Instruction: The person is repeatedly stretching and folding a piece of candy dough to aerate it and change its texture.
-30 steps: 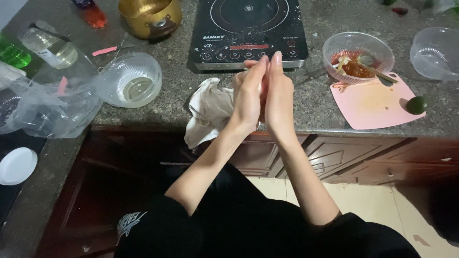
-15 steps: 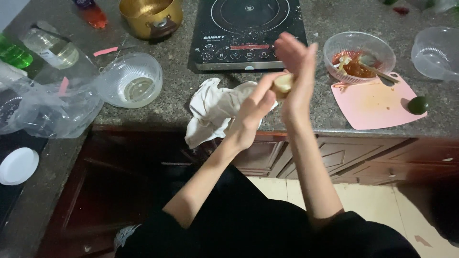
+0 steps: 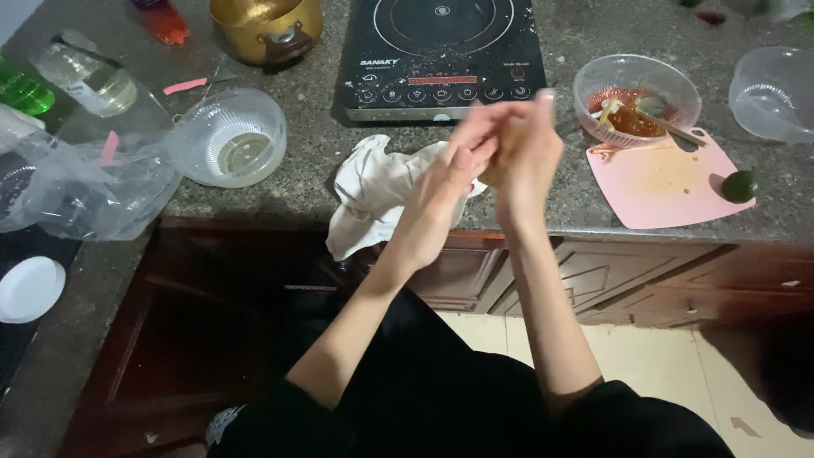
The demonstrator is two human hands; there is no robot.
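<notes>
Left hand [image 3: 441, 182] and right hand [image 3: 526, 148] pressed palm to palm above the front edge of the stone surface [image 3: 305, 182], blurred; something pale possibly caught between the palms, too smeared to identify; fingers [image 3: 487, 119] of both hands stretched out flat rather than curled, so neither visibly gripping, though whether closed on anything could not be told. Just beneath and to the left of the hands, a crumpled white cloth [image 3: 373, 199] draped over the edge. Directly behind the hands, a black induction cooker [image 3: 441, 51]. Right of the hands, a clear bowl [image 3: 638, 97] with red sauce and scraps, a spoon resting in it, touching the top of a pink cutting board [image 3: 666, 182]; a small green lime [image 3: 739, 186] at the board's right edge; another clear bowl [image 3: 776, 93] further right, apart from the board. Left of the cloth, a ribbed clear bowl [image 3: 229, 136] holding a little pale liquid, beside a crumpled clear plastic bag [image 3: 80, 191]. At the back, a gold-coloured pot [image 3: 267, 30], a clear bottle [image 3: 89, 76] lying tilted, and a green bottle [image 3: 21, 89] at the far left. A white round lid [image 3: 30, 288] lower left. Black sleeves and dark clothing below the forearms
</notes>
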